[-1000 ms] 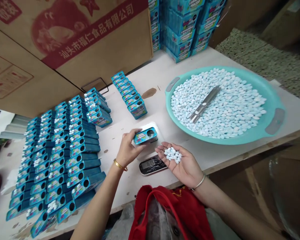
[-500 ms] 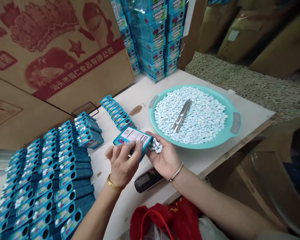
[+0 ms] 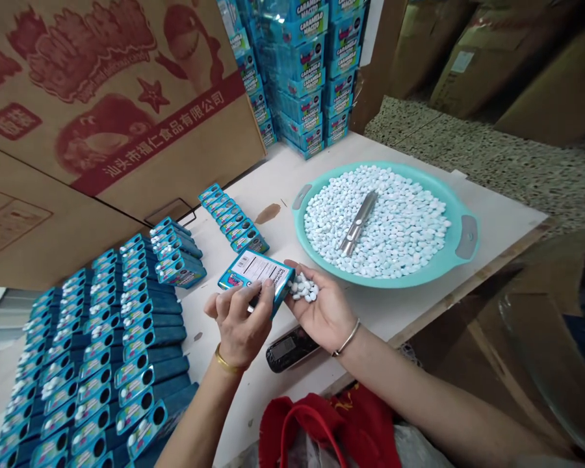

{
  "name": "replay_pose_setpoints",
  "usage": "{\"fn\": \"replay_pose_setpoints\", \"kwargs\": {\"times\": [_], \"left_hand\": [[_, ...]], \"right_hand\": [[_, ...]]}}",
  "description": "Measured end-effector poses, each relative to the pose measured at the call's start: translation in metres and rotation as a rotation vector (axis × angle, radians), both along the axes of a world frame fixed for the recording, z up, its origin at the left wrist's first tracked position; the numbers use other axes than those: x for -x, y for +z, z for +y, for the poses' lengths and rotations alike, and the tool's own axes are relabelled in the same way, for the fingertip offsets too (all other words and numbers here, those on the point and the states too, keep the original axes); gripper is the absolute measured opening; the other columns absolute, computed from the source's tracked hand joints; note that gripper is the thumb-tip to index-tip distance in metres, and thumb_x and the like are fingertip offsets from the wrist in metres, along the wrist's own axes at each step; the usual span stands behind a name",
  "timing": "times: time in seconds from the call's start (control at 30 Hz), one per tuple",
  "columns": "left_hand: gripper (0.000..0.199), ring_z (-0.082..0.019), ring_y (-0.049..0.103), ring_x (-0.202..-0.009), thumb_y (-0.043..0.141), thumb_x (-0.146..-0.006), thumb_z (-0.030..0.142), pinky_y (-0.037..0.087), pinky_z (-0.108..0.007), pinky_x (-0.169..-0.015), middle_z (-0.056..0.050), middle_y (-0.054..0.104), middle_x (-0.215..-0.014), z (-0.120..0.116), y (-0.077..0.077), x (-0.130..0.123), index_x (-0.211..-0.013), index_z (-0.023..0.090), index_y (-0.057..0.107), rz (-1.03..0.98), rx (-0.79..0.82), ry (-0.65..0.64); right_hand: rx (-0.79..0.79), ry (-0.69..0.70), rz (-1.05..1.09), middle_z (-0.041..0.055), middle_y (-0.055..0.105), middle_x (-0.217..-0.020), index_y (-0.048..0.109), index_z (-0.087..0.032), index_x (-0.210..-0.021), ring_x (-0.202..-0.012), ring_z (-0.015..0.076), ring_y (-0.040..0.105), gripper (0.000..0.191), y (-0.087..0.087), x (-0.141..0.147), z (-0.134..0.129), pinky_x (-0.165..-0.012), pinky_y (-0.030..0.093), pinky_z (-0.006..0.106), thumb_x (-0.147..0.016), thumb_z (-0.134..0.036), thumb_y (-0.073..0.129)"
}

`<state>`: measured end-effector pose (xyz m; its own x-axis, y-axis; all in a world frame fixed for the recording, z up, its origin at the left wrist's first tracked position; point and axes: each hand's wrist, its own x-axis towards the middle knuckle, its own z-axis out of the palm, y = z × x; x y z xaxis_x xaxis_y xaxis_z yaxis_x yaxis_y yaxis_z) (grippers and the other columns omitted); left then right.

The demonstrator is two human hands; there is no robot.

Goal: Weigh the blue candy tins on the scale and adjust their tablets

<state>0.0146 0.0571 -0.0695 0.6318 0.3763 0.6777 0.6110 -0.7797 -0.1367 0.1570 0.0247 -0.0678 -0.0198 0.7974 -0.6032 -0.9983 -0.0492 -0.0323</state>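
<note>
At the far left, rows of blue boxes (image 3: 97, 364) stand on the counter (image 3: 375, 351), round holes in their tops and white candies on many of them. Behind them rises a large brown carton (image 3: 141, 149) with red print. A shorter row of boxes (image 3: 234, 220) stands in front of the carton, nearer the middle. Just beside that row, the left hand (image 3: 244, 315), a gold bangle at its wrist, is clamped on a blue box (image 3: 258, 273), tilted with its printed label up. A stack of wrapped boxes (image 3: 302, 84) stands at the back. The box's right end meets the fingers of the right hand (image 3: 322, 312), which lies open, palm up, cupping a small heap of pale candies (image 3: 303, 287). Below the hands, a black scale (image 3: 290, 349) is partly covered. To the right, a teal basin (image 3: 431, 276) holds many pale candies, a metal scoop (image 3: 359, 223) lying on them.
</note>
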Motion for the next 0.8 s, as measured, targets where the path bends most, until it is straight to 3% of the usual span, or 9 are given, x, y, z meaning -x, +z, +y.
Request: {"fn": "replay_pose_setpoints", "kwargs": {"times": [0.2, 0.43, 0.57, 0.7, 0.8], "left_hand": [[0.033, -0.021, 0.051, -0.082, 0.067, -0.073, 0.022, 0.031, -0.037, -0.075, -0.005, 0.058, -0.088, -0.003, -0.011, 0.005, -0.105, 0.025, 0.057, -0.113, 0.264, 0.082], [0.033, -0.018, 0.055, -0.086, 0.069, -0.075, 0.035, 0.04, -0.032, -0.078, -0.001, 0.058, -0.09, -0.004, -0.038, 0.014, -0.1, 0.022, 0.054, -0.405, 0.829, 0.118], [0.036, -0.019, 0.056, -0.09, 0.07, -0.073, 0.038, 0.042, -0.033, -0.082, -0.002, 0.059, -0.094, -0.006, -0.057, 0.021, -0.1, 0.021, 0.054, -0.438, 0.914, 0.116], [0.049, -0.021, 0.056, -0.102, 0.068, -0.073, 0.05, 0.041, -0.036, -0.09, -0.006, 0.06, -0.107, -0.006, -0.064, 0.032, -0.11, 0.022, 0.054, -0.474, 0.991, 0.046], [0.063, -0.025, 0.047, -0.121, 0.044, -0.081, 0.067, 0.037, -0.041, -0.1, -0.011, 0.052, -0.13, -0.001, -0.075, 0.048, -0.125, 0.022, 0.049, -0.588, 1.066, 0.007]], "right_hand": [[-0.002, -0.005, -0.007, 0.0077, 0.072, -0.081, 0.066, -0.01, -0.083, -0.081, 0.0147, 0.069, 0.019, -0.014, -0.001, -0.01, -0.086, 0.055, 0.03, -0.084, -0.01, 0.047], [0.021, 0.084, -0.062, 0.0147, 0.072, -0.093, 0.065, -0.008, -0.09, -0.1, 0.0216, 0.066, 0.021, -0.042, -0.021, -0.041, -0.09, 0.054, 0.035, -0.085, -0.013, 0.045], [0.068, 0.073, -0.093, 0.0168, 0.071, -0.094, 0.064, -0.007, -0.091, -0.105, 0.0243, 0.064, 0.019, -0.062, -0.034, -0.056, -0.089, 0.055, 0.035, -0.082, -0.012, 0.048], [0.109, 0.051, -0.147, 0.0174, 0.071, -0.095, 0.064, -0.007, -0.09, -0.104, 0.0256, 0.064, 0.02, -0.085, -0.041, -0.061, -0.086, 0.056, 0.035, -0.081, -0.012, 0.048], [0.072, 0.048, -0.191, 0.0151, 0.072, -0.093, 0.064, -0.01, -0.09, -0.102, 0.0237, 0.065, 0.018, -0.101, -0.042, -0.06, -0.084, 0.056, 0.036, -0.08, -0.013, 0.049]]}}
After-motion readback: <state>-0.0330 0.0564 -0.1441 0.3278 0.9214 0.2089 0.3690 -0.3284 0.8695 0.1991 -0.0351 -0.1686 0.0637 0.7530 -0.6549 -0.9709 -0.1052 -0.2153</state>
